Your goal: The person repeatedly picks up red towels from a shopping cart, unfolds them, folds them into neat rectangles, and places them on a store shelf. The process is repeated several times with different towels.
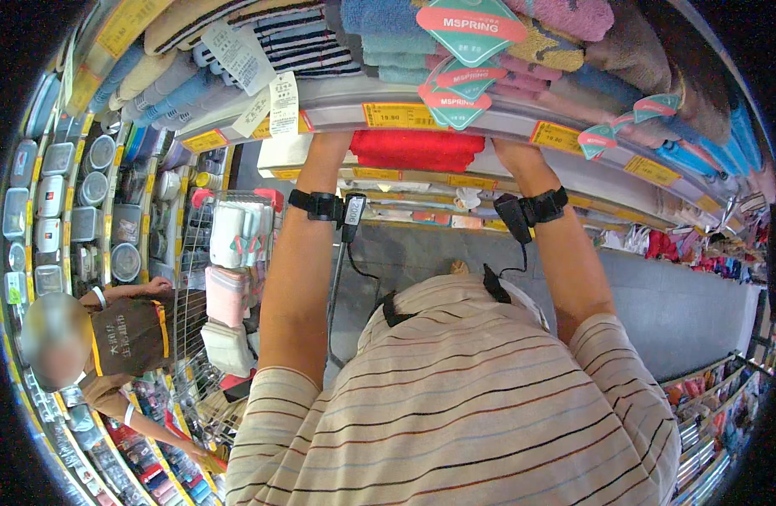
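A folded red towel [418,150] lies on the shelf below the price rail, between my two hands. My left hand [333,143] reaches in at the towel's left end, and my right hand [509,150] is by its right end. The upper shelf's edge hides the fingers of both hands, so their grip on the towel does not show. Just above, the shelf rail [337,120] carries yellow price labels. Stacked on the upper shelf are folded towels [400,47] with hanging green-and-pink tags [470,25].
On the left stands a wire shopping cart [188,329] holding packs of folded towels [230,234]. Beyond it a person in a brown apron [132,335] stands by shelves of plastic containers [90,221]. Lower shelves [419,218] run beneath my forearms, above the grey floor [666,297].
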